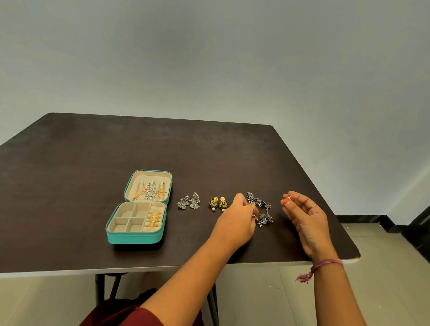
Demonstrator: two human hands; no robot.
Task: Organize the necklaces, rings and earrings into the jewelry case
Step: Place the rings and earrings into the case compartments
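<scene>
Two hands work over the right part of the dark table [77, 176]. Our left hand [237, 219] lies knuckles up with its fingers curled down onto the cluster of dark silver earrings [263, 208]; the fingertips seem to pinch a small gold piece there, though we cannot tell exactly what. Our right hand [305, 217] hovers palm-in just right of that cluster, thumb and forefinger pinched on a thin gold earring [289, 197], the other fingers loosely bent; a pink thread band [325, 266] circles its wrist.

Left of the left hand lie a pair of gold and green earrings [218, 203], then a pair of fan-shaped silver earrings [189, 201], both flat on the matte tabletop and apart from each other.

Further left the teal jewelry case [134, 239] lies open, its beige lining soft-looking. Chains [150, 191] hang in the lid, gold rings [154, 218] sit in the right-hand slot, and square compartments fill the rest.

Bare tabletop spreads behind the row and left of the case; the near edge runs just below our right wrist.
</scene>
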